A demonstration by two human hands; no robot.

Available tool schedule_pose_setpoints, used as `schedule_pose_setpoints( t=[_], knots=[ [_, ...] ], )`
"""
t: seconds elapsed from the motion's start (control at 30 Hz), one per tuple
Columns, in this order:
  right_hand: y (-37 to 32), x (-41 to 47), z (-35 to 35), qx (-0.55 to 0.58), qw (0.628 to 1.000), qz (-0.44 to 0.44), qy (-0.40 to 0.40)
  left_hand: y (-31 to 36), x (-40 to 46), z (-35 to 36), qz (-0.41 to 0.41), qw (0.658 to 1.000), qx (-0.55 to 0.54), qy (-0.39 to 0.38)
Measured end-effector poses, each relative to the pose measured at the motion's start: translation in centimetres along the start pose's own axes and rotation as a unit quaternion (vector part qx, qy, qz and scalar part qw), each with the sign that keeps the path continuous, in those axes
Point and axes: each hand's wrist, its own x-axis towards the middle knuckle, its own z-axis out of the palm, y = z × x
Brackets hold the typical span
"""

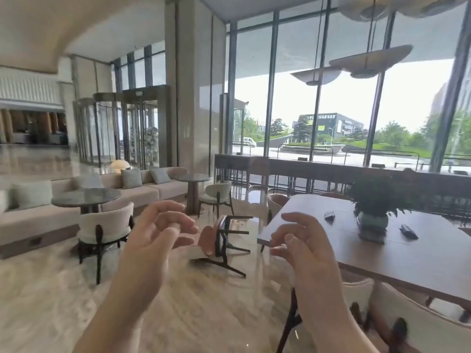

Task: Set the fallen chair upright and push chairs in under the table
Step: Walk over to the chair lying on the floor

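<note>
On the marble floor (76,301) ahead, the fallen chair (219,243) lies beside the surface (382,250); both hands, left hand (153,240) and right hand (303,248), hover apart, fingers loosely curled, empty.

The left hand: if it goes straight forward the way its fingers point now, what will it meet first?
Most likely the fallen chair, lying on its side on the floor beyond the left hand. Nothing shows between them, and the hand is empty, though depth is hard to judge from this one view.
</note>
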Motion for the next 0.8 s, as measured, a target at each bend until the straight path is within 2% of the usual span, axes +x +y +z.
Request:
schedule_pose_setpoints(
  t=[0.1,0.37,0.6,0.8],
  knots=[
    [3.1,1.5,3.5,0.007,1.0,0.018,-0.022,-2.3,1.9,-3.4,0.007,1.0,-0.003,-0.003],
    [10.4,5.9,12.5,0.037,0.996,0.054,-0.06,-8.1,5.9,-11.6,-0.016,0.997,0.022,0.071],
    [18.6,11.1,16.9,0.082,0.992,0.068,-0.068,-14.1,12.1,-14.3,-0.017,0.995,0.063,0.081],
    [27.3,18.4,20.0,0.095,0.99,0.084,-0.066,-21.5,20.8,-15.3,-0.024,0.993,0.082,0.082]
  ],
)
